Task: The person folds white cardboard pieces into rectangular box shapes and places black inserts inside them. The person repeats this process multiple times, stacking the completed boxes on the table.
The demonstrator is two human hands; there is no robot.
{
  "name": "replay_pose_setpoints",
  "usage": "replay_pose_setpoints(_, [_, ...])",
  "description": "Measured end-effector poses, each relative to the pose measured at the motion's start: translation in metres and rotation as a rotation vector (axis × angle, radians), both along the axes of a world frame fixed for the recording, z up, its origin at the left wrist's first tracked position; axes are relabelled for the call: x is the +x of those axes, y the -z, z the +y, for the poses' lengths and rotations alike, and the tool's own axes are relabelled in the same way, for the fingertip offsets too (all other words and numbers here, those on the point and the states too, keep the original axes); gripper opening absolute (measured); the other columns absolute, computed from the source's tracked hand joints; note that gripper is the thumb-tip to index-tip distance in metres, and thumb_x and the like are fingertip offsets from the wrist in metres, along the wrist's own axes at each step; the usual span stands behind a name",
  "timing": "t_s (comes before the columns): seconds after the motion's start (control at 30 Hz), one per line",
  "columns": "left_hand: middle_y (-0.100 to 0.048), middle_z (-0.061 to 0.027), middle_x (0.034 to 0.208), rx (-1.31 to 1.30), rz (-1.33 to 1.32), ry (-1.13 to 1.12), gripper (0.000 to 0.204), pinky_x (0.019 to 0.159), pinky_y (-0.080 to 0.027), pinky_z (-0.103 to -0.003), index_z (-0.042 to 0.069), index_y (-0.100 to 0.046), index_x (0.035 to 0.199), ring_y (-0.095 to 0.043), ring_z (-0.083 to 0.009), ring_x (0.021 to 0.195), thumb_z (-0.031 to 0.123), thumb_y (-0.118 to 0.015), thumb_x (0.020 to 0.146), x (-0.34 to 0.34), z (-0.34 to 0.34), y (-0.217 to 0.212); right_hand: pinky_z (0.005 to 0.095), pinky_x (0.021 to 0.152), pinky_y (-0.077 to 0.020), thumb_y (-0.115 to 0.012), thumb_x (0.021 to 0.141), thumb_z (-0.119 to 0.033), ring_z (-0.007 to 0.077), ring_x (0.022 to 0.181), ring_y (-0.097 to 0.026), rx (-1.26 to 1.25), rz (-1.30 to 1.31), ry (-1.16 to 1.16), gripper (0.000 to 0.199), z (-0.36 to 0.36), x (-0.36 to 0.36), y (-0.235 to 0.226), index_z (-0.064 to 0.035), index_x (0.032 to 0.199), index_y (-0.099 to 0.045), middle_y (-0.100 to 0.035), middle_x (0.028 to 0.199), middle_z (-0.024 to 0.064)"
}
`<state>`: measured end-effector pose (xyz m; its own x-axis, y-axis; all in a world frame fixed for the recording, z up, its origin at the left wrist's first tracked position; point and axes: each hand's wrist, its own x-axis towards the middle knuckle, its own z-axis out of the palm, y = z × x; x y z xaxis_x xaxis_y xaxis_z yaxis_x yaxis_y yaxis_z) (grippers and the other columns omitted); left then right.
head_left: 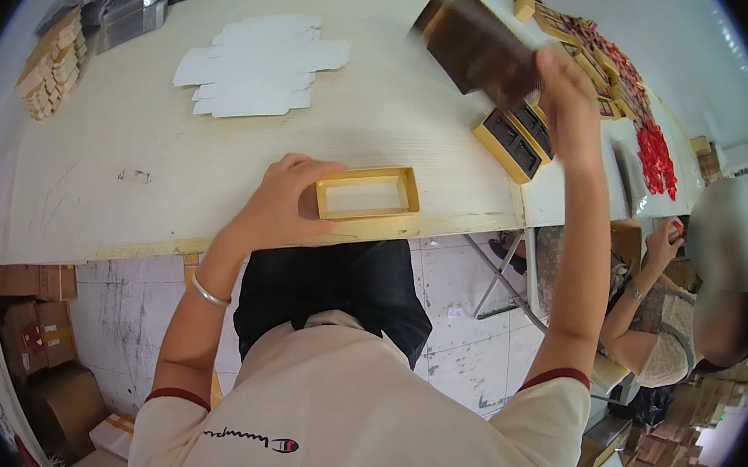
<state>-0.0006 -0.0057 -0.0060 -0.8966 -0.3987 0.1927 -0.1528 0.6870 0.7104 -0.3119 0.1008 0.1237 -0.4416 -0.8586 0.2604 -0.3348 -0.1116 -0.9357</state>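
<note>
My left hand [288, 198] grips the left end of an open, shallow gold box [364, 217], thumb on the near side and fingers on the far side. The box lies at the table's front edge, its pale bottom showing. Farther off to the right, my right hand [570, 99] closes on the right end of a dark brown block [475, 47], which looks like stacked plastic trays. Motion blurs it, and the fingertips are partly hidden. Below that hand stand gold boxes [508, 147] with dark compartmented inserts, side by side.
Flat white card blanks [260, 65] lie at the far middle left. Wooden-coloured pieces [53, 72] and clear plastic packs [133, 21] sit at the far left. Red wrapped items [656, 159] and more gold boxes line the right. A co-worker [664, 326] sits at right, holding something red.
</note>
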Motion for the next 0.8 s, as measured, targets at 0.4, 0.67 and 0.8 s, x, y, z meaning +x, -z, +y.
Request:
replay_pose_setpoints(0.4, [-0.046, -0.0117, 0.134, 0.047, -0.136, 0.067, 0.081, 0.101, -0.039, -0.039, 0.013, -0.040, 0.140, -0.045, -0.0327, 0.118, 0.024, -0.079, 0.070, -0.010, 0.007, -0.015, 0.0250, 0.036, -0.0404, -0.055, 0.093, -0.023, 0.0122, 0.041, -0.050, 0.650, -0.734, -0.184, 0.026, 0.036, 0.063, 0.082, 0.0014, 0.083, -0.059, -0.057, 0.059, 0.0066])
replay_pose_setpoints(0.67, [-0.050, -0.0102, 0.129, -0.030, -0.226, 0.060, 0.072, 0.096, -0.044, -0.040, 0.014, -0.046, 0.136, -0.050, -0.0335, 0.115, 0.012, -0.077, 0.071, -0.017, 0.005, -0.026, 0.0262, 0.053, -0.0503, -0.053, 0.097, -0.032, 0.0176, 0.063, -0.060, 0.480, -0.064, -0.124, 0.035, 0.034, 0.094, 0.081, 0.0010, 0.109, -0.057, -0.064, 0.085, 0.0146])
replay_pose_setpoints(0.8, [-0.046, -0.0118, 0.135, -0.096, -0.201, 0.139, 0.070, 0.095, -0.045, -0.039, 0.014, -0.047, 0.137, -0.050, -0.0316, 0.115, 0.020, -0.077, 0.074, -0.017, -0.013, -0.022, 0.0348, 0.082, -0.0482, -0.071, 0.082, -0.018, 0.0265, 0.099, -0.055, 0.150, 0.638, -0.431, 0.042, 0.055, 0.086, 0.079, -0.0069, 0.121, -0.060, -0.053, 0.123, 0.0160])
